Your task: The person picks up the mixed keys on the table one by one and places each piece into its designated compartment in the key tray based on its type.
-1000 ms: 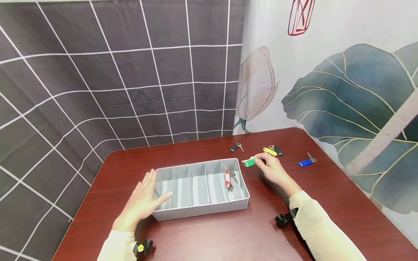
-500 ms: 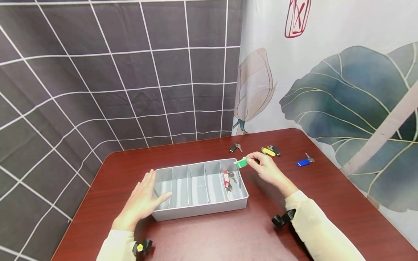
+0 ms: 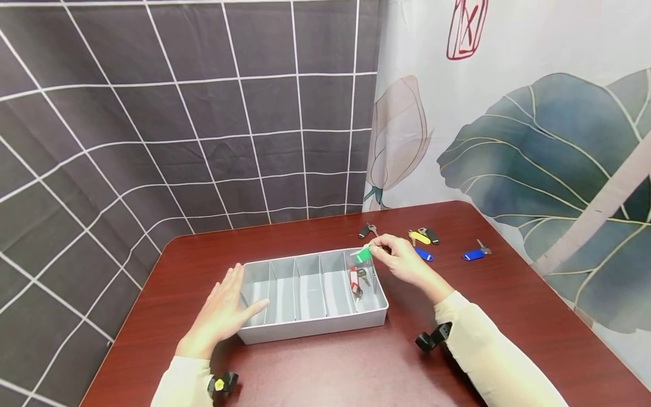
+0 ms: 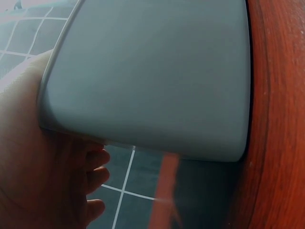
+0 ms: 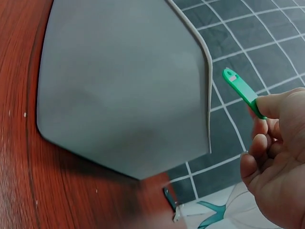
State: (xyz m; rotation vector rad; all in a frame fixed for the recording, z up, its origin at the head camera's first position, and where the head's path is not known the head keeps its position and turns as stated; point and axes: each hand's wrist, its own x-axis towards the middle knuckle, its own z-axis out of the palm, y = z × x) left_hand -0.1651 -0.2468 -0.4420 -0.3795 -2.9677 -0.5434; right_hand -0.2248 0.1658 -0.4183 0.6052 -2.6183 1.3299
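Observation:
My right hand [image 3: 402, 261] pinches a green key tag [image 3: 363, 254] by one end between thumb and fingers. In the head view the tag overlaps the far part of the tray's rightmost compartment; the right wrist view shows the green tag [image 5: 242, 89] above rim height. The grey divided tray [image 3: 315, 328] lies lengthwise across the table. A red key tag [image 3: 354, 279] with keys lies in that rightmost compartment. At the tray's left end rests my left hand [image 3: 221, 311], fingers straight and thumb spread over the compartment. In the left wrist view the tray's end wall [image 4: 152, 76] hides part of this hand.
Behind the tray lies a black key tag [image 3: 364, 231] with a key. To the right are a yellow tag [image 3: 420, 237], another black tag [image 3: 433, 236] and two blue tags, one nearer my hand [image 3: 424, 254] and one farther right [image 3: 473, 255]. Curtains back the table [image 3: 315, 367].
My right hand has moved left with the green key tag, from beside the tray to over its rightmost compartment. A blue tag behind that hand has come into view. My left hand stays put.

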